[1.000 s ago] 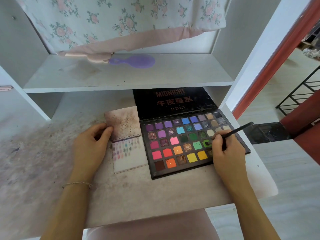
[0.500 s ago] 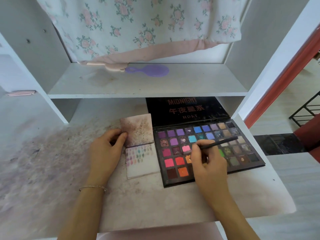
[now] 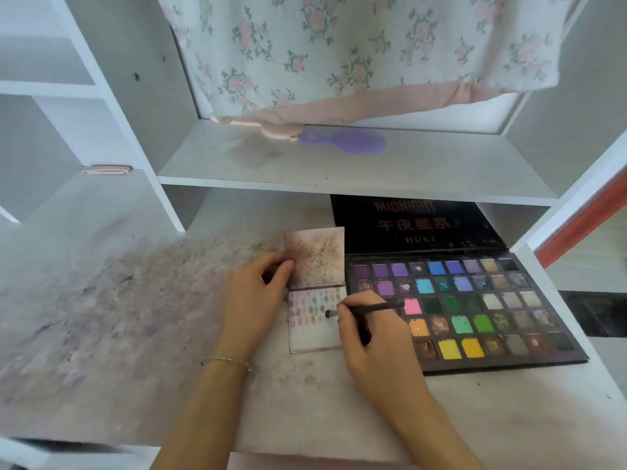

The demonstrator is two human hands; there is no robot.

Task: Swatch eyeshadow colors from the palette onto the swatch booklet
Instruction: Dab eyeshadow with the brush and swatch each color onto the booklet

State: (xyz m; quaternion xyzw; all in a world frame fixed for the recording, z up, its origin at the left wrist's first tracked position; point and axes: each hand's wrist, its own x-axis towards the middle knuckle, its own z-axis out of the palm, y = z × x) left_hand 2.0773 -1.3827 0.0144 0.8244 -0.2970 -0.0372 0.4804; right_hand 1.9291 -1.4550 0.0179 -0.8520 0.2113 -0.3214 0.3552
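Note:
An open black eyeshadow palette [image 3: 502,320] with many coloured pans lies on the desk, its lid [image 3: 414,225] flat behind it. Left of it lies the open swatch booklet [image 3: 314,337], whose lower page carries rows of small pastel swatches. My left hand [image 3: 252,300] holds the booklet's left edge, thumb on the stained upper page [image 3: 315,256]. My right hand [image 3: 371,344] grips a thin black brush [image 3: 369,308], covering the palette's lower left pans. The brush tip rests on the lower page at the right end of the swatch rows.
The white desk top [image 3: 101,334] is smeared with powder stains. A shelf [image 3: 339,171] runs just above the palette lid, with a purple hairbrush [image 3: 353,142] on it. Floral cloth [image 3: 339,56] hangs behind. A pink item [image 3: 105,169] lies on the left shelf.
My right hand has carried the brush leftward from the palette's pans onto the booklet's lower page. The left hand has stayed on the booklet. The camera has shifted left.

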